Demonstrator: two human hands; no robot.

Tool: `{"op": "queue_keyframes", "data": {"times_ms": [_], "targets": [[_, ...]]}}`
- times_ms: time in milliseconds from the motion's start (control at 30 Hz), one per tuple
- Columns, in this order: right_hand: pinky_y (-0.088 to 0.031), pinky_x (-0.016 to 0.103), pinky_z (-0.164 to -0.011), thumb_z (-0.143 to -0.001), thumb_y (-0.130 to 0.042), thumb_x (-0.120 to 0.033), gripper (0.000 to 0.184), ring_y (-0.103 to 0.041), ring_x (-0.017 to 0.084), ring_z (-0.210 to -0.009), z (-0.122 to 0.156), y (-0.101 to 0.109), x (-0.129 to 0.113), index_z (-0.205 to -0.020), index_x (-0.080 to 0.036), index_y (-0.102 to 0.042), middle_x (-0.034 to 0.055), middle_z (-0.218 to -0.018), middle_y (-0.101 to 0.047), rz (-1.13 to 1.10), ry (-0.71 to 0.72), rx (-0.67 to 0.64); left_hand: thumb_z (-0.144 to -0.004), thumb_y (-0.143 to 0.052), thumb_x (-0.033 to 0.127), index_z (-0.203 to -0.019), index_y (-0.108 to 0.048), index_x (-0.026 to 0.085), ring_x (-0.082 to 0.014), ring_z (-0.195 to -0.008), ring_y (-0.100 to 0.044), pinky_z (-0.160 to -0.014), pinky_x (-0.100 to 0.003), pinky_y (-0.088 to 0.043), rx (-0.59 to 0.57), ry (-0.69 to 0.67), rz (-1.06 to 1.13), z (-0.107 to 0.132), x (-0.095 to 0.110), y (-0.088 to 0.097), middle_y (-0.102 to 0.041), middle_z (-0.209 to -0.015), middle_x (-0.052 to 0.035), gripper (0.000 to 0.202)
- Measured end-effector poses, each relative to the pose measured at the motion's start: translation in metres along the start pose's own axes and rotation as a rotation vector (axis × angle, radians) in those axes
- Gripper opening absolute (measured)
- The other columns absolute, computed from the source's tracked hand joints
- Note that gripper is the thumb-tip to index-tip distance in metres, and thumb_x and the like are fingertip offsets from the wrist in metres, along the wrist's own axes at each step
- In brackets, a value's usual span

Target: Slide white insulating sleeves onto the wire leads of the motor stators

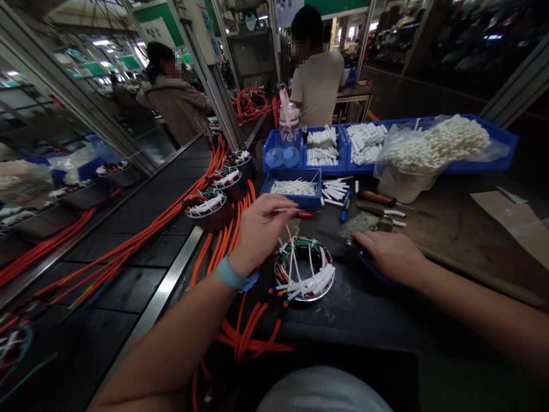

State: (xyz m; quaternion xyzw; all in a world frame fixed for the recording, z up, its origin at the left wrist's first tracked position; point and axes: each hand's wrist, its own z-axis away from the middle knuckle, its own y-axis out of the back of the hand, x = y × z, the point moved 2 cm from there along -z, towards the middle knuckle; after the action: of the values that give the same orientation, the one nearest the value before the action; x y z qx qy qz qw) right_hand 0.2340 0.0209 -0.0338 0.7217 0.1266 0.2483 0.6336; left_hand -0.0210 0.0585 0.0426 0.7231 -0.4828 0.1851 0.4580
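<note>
A ring-shaped wound coil (305, 269) with white ties and green, red and white wires lies on the dark bench before me. Orange leads (246, 332) trail from it toward me. My left hand (259, 229) hovers just above and left of the coil, its fingers pinched on a thin white cable tie (286, 210). My right hand (388, 252) rests palm down on the bench to the coil's right, closed over a blue-handled tool (368, 268) whose blade points left.
Several similar coils (210, 207) with orange leads line the conveyor (128, 240) at left. Blue bins (295, 186) hold white ties and sleeves; a bag of white parts (429, 146) sits at right. Pens and screwdrivers (377, 199) lie behind. Two people stand beyond.
</note>
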Motion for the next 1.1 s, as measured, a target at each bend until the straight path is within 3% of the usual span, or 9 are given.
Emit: {"op": "queue_keyframes", "data": {"times_ms": [67,100,233,300,433,633,833,1033,1100], "targets": [[-0.034,0.026,-0.058,-0.085,-0.044,-0.017,0.030,-0.060,0.019,-0.079,-0.006,0.007,0.000,-0.113,-0.015,-0.054,0.0088,-0.092,-0.064,0.021,0.038,-0.009,-0.078,-0.062,0.025,-0.093,-0.070,0.015,-0.0141,-0.075,-0.060,-0.074,-0.027,-0.047,0.135,0.080,-0.020,0.003,-0.006,0.019,-0.068,-0.083,-0.0028,0.019],[-0.034,0.026,-0.058,-0.085,-0.044,-0.017,0.030,-0.059,0.019,-0.080,-0.011,0.012,-0.002,-0.114,-0.016,-0.053,0.0085,-0.091,-0.064,0.033,0.067,-0.022,-0.078,-0.062,0.025,-0.103,-0.067,0.014,-0.0133,-0.070,-0.059,-0.071,-0.026,-0.046,0.070,0.134,-0.036,0.003,-0.010,0.025,-0.067,-0.079,-0.0017,0.028],[-0.030,0.026,-0.055,-0.085,-0.044,-0.017,0.024,-0.058,0.020,-0.076,-0.040,0.036,-0.019,-0.108,-0.017,-0.054,0.0080,-0.087,-0.062,0.079,0.153,-0.060,-0.076,-0.064,0.020,-0.112,-0.064,0.013,-0.0141,-0.075,-0.060,-0.073,-0.025,-0.045,-0.564,0.171,-0.012,-0.002,-0.013,0.023,-0.068,-0.082,-0.0017,0.036],[-0.028,0.026,-0.055,-0.085,-0.045,-0.017,0.022,-0.058,0.020,-0.074,-0.051,0.045,-0.029,-0.105,-0.017,-0.054,0.0080,-0.085,-0.062,0.091,0.183,-0.058,-0.077,-0.062,0.017,-0.099,-0.070,0.014,-0.0147,-0.082,-0.061,-0.077,-0.024,-0.045,-0.687,0.091,-0.017,-0.003,-0.011,0.018,-0.069,-0.088,-0.0031,0.023],[-0.028,0.026,-0.054,-0.087,-0.043,-0.018,0.019,-0.058,0.020,-0.071,-0.056,0.046,-0.037,-0.102,-0.016,-0.055,0.0081,-0.082,-0.062,0.108,0.223,-0.081,-0.080,-0.059,0.018,-0.080,-0.072,0.015,-0.0142,-0.078,-0.061,-0.074,-0.024,-0.045,-0.623,-0.005,-0.072,0.001,-0.011,0.013,-0.068,-0.079,-0.0031,0.013],[-0.030,0.026,-0.054,-0.085,-0.046,-0.018,0.024,-0.060,0.021,-0.075,-0.039,0.036,-0.026,-0.108,-0.015,-0.054,0.0076,-0.085,-0.063,0.127,0.174,-0.117,-0.082,-0.058,0.020,-0.085,-0.070,0.014,-0.0159,-0.086,-0.062,-0.081,-0.028,-0.046,-0.243,0.119,0.016,0.015,-0.023,0.033,-0.070,-0.090,-0.0046,0.014],[-0.030,0.026,-0.055,-0.085,-0.045,-0.015,0.025,-0.059,0.019,-0.072,-0.053,0.050,-0.044,-0.109,-0.016,-0.053,0.0079,-0.085,-0.063,0.164,0.309,-0.067,-0.080,-0.059,0.018,-0.093,-0.070,0.014,-0.0142,-0.080,-0.063,-0.076,-0.023,-0.046,-0.694,0.077,0.044,0.017,-0.012,0.033,-0.070,-0.087,-0.0020,0.018],[-0.031,0.026,-0.053,-0.083,-0.043,-0.014,0.023,-0.061,0.020,-0.069,-0.039,0.045,-0.028,-0.102,-0.015,-0.057,0.0081,-0.083,-0.064,0.132,0.261,-0.095,-0.082,-0.054,0.026,-0.081,-0.065,0.014,-0.0131,-0.070,-0.060,-0.068,-0.024,-0.046,-0.319,0.251,0.107,0.029,-0.011,0.042,-0.065,-0.076,-0.0022,0.016],[-0.035,0.027,-0.056,-0.082,-0.042,-0.012,0.030,-0.061,0.021,-0.073,-0.018,0.045,-0.012,-0.108,-0.016,-0.056,0.0092,-0.091,-0.065,0.079,0.246,-0.049,-0.080,-0.056,0.028,-0.090,-0.063,0.014,-0.0114,-0.057,-0.057,-0.057,-0.022,-0.045,-0.444,0.444,0.232,0.041,-0.009,0.042,-0.063,-0.069,0.0003,0.018]]}}
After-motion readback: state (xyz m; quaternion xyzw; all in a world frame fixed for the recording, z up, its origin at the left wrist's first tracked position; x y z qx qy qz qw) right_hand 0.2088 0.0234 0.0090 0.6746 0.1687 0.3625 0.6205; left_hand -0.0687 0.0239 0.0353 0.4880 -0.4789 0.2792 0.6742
